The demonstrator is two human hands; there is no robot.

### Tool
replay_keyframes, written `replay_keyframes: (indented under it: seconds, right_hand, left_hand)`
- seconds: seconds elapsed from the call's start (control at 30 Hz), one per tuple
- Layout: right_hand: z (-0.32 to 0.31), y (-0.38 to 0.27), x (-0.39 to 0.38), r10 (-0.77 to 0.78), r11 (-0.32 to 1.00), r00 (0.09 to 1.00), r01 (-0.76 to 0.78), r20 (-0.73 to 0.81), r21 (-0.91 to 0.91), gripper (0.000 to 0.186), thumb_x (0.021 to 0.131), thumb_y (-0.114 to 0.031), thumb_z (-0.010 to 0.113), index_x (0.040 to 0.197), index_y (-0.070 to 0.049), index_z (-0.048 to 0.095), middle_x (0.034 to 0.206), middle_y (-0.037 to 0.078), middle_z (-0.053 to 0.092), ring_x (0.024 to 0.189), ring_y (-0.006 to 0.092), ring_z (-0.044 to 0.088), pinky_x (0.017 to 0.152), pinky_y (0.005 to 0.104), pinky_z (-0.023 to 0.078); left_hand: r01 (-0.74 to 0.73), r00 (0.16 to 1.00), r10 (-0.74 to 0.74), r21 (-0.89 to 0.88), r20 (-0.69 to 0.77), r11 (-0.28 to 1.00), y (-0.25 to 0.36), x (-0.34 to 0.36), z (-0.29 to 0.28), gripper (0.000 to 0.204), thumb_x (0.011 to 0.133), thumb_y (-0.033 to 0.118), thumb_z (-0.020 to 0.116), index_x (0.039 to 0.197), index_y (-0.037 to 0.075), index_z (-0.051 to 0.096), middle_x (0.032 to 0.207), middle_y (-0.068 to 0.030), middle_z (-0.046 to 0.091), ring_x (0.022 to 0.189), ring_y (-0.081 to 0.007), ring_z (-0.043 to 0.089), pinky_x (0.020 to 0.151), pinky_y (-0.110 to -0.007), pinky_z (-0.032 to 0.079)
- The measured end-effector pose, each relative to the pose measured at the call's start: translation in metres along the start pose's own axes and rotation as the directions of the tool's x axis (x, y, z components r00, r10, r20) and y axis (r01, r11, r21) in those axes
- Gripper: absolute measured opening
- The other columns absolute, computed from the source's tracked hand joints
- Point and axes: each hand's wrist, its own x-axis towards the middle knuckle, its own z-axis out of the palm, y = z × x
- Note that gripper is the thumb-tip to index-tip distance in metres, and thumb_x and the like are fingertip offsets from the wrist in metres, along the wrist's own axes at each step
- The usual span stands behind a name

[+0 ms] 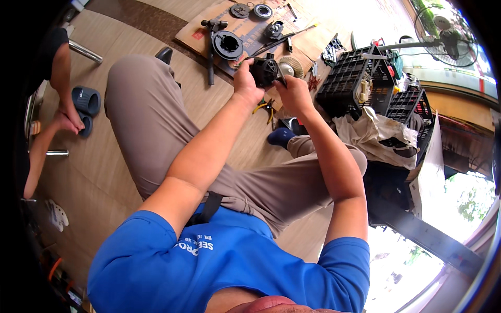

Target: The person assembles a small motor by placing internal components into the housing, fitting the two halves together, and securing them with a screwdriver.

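Out in front of me, my left hand (247, 85) is closed round the side of a black motor (264, 72) with a vented round end. My right hand (295, 96) is beside it, fingers closed on a thin dark piece against the motor's right side; its kind I cannot make out. Just behind the motor lies a pale ribbed fan wheel (290, 67). A round black housing (227, 46) and a hammer (211, 55) lie to the left. Below my hands are yellow-handled pliers (267, 106) on the floor.
Flat cardboard (201, 31) bears several loose parts, among them a grey disc (240, 10) and a black ring (262, 11). Black plastic crates (355, 83) stand at the right, with a pale cloth (376, 130) hanging over them. Another person's bare foot (70, 117) is at the left near slippers (86, 101).
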Motion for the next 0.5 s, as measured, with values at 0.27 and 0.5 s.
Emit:
replay_keyframes:
  seconds: [0.27,0.5]
  right_hand:
    - [0.002,0.0,0.001,0.143,0.985,0.985,-0.151,0.092,0.081,0.024,0.086,-0.021,0.07,0.084,0.003,0.068,0.073,0.026,0.062,0.07,0.0436,0.062,0.065,0.0453,0.049]
    - [0.004,0.007,-0.001,0.153,0.959,0.986,-0.165,0.067,0.231,0.017,0.085,-0.015,0.07,0.086,0.003,0.07,0.069,0.018,0.066,0.059,0.0247,0.06,0.063,0.0378,0.049]
  left_hand:
    - [-0.059,0.997,0.065,-0.117,0.046,0.991,-0.009,0.015,-0.01,0.022,0.088,0.025,0.061,0.103,0.009,0.061,0.095,-0.0073,0.067,0.079,-0.0254,0.069,0.07,-0.046,0.059]
    - [-0.072,0.997,0.075,-0.104,0.032,0.992,-0.012,0.018,-0.008,0.024,0.09,0.027,0.056,0.104,0.009,0.063,0.1,-0.0085,0.069,0.088,-0.0262,0.068,0.079,-0.047,0.057]
